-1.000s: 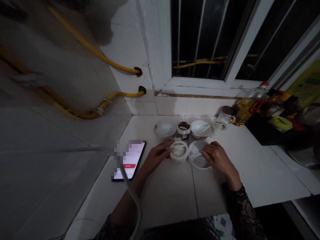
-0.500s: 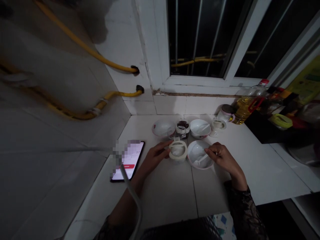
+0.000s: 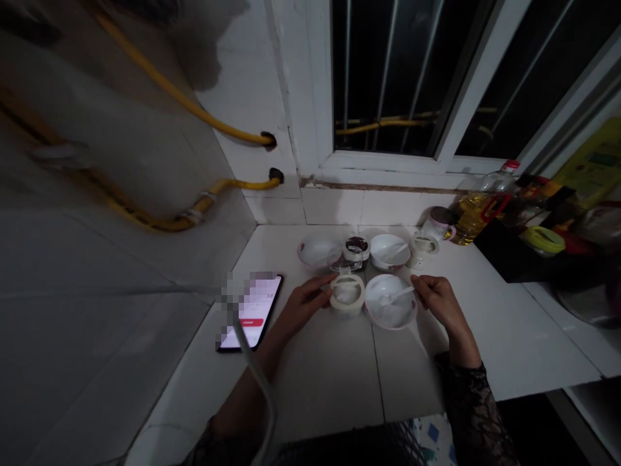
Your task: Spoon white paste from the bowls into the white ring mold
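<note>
My left hand (image 3: 305, 301) rests with its fingertips against the side of a round white tub with a cream rim (image 3: 346, 294), holding nothing. To its right stands a white bowl with a pink rim (image 3: 383, 314), and a white spoon (image 3: 395, 298) lies in it, handle leaning towards the rim. My right hand (image 3: 436, 303) is next to the bowl, fingertips close to the end of the spoon's handle. I cannot tell whether they touch it. The hand looks open.
Behind these stand a white bowl (image 3: 317, 250), a dark-filled jar (image 3: 356, 251), a bowl with a spoon (image 3: 389, 251) and a small cup (image 3: 424, 243). A phone (image 3: 250, 310) lies left on the white tile counter (image 3: 330, 375). An oil bottle (image 3: 473, 217) stands back right, beside a black shelf.
My right hand has moved to the right, away from the spoon's handle. The spoon now points towards the bowl's right rim, and the bowl has shifted slightly. My left hand stays at the tub.
</note>
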`<state>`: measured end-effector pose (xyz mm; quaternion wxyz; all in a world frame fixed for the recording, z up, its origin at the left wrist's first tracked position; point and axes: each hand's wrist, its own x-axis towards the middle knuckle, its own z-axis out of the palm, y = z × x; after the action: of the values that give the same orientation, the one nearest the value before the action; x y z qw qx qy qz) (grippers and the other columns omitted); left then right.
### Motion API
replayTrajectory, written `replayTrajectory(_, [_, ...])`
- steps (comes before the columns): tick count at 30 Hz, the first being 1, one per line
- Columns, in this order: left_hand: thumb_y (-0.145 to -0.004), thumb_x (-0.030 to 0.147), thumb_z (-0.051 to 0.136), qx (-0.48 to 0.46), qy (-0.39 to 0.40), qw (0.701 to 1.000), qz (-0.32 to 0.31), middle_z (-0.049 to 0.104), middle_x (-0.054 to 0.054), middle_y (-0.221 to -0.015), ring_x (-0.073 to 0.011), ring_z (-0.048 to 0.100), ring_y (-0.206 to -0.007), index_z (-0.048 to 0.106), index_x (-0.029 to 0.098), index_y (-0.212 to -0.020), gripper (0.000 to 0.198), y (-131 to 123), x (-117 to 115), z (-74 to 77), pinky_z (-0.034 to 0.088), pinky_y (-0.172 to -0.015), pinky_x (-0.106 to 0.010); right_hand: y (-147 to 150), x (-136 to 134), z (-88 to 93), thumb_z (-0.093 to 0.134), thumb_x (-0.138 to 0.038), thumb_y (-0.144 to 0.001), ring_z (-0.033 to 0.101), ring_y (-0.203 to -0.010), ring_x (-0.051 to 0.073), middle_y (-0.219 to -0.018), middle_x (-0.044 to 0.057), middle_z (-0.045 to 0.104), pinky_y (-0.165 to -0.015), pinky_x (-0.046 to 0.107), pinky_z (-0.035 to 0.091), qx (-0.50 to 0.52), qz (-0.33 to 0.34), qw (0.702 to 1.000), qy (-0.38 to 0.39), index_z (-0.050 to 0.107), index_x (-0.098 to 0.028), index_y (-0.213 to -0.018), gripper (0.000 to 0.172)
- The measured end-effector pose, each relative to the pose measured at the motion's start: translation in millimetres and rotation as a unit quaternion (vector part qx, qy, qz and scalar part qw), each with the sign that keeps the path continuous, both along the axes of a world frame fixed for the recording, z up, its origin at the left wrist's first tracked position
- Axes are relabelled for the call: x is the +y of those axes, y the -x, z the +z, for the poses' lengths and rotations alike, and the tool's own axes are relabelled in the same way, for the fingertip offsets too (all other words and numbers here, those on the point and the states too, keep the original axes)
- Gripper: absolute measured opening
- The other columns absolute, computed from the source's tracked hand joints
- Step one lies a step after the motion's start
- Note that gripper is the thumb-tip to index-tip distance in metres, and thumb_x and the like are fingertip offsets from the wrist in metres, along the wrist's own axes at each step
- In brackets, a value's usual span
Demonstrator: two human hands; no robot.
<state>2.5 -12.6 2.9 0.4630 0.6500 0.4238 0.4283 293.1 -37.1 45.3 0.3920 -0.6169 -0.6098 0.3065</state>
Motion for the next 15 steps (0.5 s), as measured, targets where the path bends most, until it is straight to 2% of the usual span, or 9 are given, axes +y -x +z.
replayTrajectory(10, [-0.08, 0.039, 0.061, -0.014, 0.006, 1.0, 0.0, 0.067, -0.009, -0.107, -0.0107, 0.06, -0.063, 0.066, 0.016, -0.117, 0.043, -1.0, 0.6, -3.0, 0.054, -0.062, -0.026, -1.8, 4.5, -7.3, 0.05, -0.061, -0.079, 0.035, -0.038, 0.009, -0.036, -0.004, 0.039, -0.043, 0.024, 0.028, 0.003, -0.032, 0.999, -0.003, 0.041, -0.02, -0.043, 0.055])
replayTrajectory(15, [-0.081, 0.038, 0.061, -0.021, 0.005, 1.0, -0.007, 0.067, -0.011, -0.111, -0.0123, 0.061, -0.065, 0.066, 0.016, -0.117, 0.042, -1.3, 0.7, -1.1, 0.054, -0.062, -0.026, 6.9, 4.8, -6.3, 0.052, -0.062, -0.079, 0.036, -0.038, 0.009, -0.036, -0.003, 0.04, -0.043, 0.024, 0.031, 0.042, -0.05, 0.998, -0.028, 0.042, -0.021, -0.043, 0.055])
